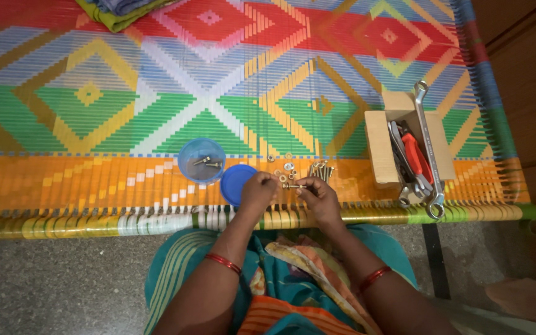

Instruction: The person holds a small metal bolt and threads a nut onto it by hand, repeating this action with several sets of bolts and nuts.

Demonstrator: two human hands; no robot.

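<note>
While a single brass-coloured bolt (294, 185) lies level between them, the person's left hand (257, 192) and right hand (317, 195) each pinch one end of it, fingers curled tight, just above the front edge of a woven cot (94, 118). The bolt is small; whether a nut or washer already sits on its shank is too fine to tell. Just beyond the bolt, a scatter of loose washers and nuts (283, 169) lies unfitted, and to the right of the bolt a tidy bunch of spare bolts (321, 170) waits side by side, so most of the hardware appears untouched. To the left of the bolt stands a round blue plastic tub (201, 160), translucent, holding only two or three finished-looking metal pieces; its flat blue lid (236, 182) rests beside it, partly under the left wrist. By that count the work looks barely begun. Well right of the bolt, an open cardboard box (376, 149) holds steel spanners (428, 142), smooth and shiny, with a red-handled tool (416, 155) among them. The cot's surface is ribbed plastic weave in bright diamonds and stripes, and folded cloth (119, 9) lies at its far edge. Red bangles (223, 263) ring both wrists above a teal garment.
</note>
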